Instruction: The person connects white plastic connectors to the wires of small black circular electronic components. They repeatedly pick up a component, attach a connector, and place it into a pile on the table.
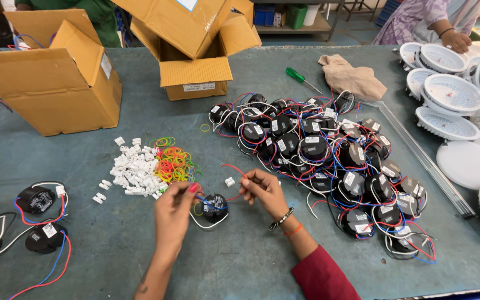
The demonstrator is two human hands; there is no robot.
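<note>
My left hand (174, 214) pinches the wires of a small round black driver unit (215, 206) that lies on the grey-green table (240, 255). My right hand (263, 189) holds the unit's thin red wire (232, 167), which arcs up to the left. Blue and white leads curl around the unit. A single white connector (229, 181) sits just above it. Left of my hands lie a heap of white connectors (133, 169) and a heap of coloured rubber bands (174, 163).
A large pile of black driver units (329, 161) with tangled wires fills the right of the table. Three more units (35, 200) lie at the left. Open cardboard boxes (51, 78) stand at the back, with a green screwdriver (302, 79), a cloth (354, 78), white round lamps (451, 94) and another person's hand (455, 40).
</note>
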